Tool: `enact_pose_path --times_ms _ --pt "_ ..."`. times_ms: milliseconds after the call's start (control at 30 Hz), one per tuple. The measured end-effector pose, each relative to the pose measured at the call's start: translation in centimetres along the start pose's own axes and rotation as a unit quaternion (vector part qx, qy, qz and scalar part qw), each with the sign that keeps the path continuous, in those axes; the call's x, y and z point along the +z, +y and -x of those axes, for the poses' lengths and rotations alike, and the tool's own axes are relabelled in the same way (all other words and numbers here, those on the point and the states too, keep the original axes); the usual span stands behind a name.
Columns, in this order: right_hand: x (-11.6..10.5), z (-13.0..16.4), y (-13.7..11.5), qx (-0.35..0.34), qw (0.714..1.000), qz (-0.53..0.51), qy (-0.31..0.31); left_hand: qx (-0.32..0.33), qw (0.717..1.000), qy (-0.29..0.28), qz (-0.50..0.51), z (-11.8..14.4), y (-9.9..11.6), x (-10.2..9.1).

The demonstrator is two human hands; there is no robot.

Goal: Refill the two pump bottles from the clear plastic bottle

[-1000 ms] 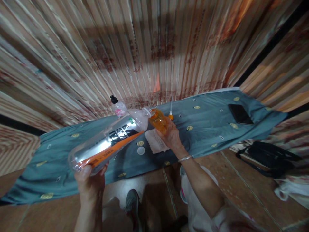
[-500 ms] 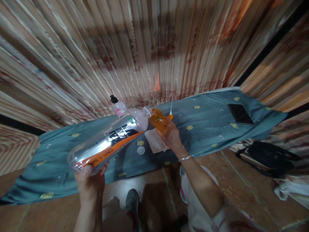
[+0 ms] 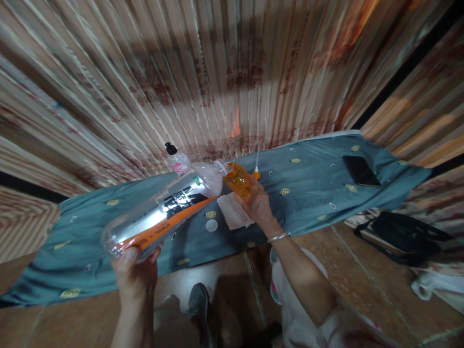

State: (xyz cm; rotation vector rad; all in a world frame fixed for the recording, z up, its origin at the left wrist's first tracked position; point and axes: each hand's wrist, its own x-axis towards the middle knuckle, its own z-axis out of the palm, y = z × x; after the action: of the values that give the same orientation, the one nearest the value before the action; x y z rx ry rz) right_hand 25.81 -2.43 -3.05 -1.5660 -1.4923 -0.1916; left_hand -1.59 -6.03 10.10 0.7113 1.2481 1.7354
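My left hand (image 3: 136,270) grips the base end of a large clear plastic bottle (image 3: 163,212) with a silver, black and orange label. That bottle is tilted, its neck up and to the right. My right hand (image 3: 256,202) is wrapped round a small amber bottle (image 3: 237,181), whose mouth meets the large bottle's mouth. Behind the amber bottle, an orange pump top (image 3: 256,174) with a thin white tube rests on the cloth. Below the joined mouths lie a pale scalloped paper (image 3: 235,215) and a round white cap (image 3: 211,225).
A green-blue patterned cloth (image 3: 308,193) covers the narrow table. At its back stands a clear pump bottle (image 3: 178,162) with a black top. A dark phone (image 3: 361,170) lies on the right. A black bag (image 3: 402,237) is beyond the table's right front edge; striped curtain (image 3: 217,72) hangs behind.
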Motion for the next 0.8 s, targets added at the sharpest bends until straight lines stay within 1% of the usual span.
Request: enact_pose_path --times_ms 100,267,400,800 --pt "-0.11 -0.06 -0.10 0.006 1.000 0.003 -0.004 0.006 1.000 -0.011 -0.001 -0.04 -0.12 -0.19" --pt "-0.31 -0.18 -0.32 0.008 1.000 0.005 -0.003 0.005 1.000 -0.013 0.000 0.02 -0.20 -0.29" --pt "-0.41 -0.21 -0.39 0.022 1.000 -0.002 -0.016 0.021 0.999 -0.038 -0.003 0.04 -0.22 -0.17" --pt "-0.26 -0.17 -0.32 0.028 0.999 -0.014 -0.011 0.012 0.999 -0.034 0.002 0.02 -0.18 -0.48"
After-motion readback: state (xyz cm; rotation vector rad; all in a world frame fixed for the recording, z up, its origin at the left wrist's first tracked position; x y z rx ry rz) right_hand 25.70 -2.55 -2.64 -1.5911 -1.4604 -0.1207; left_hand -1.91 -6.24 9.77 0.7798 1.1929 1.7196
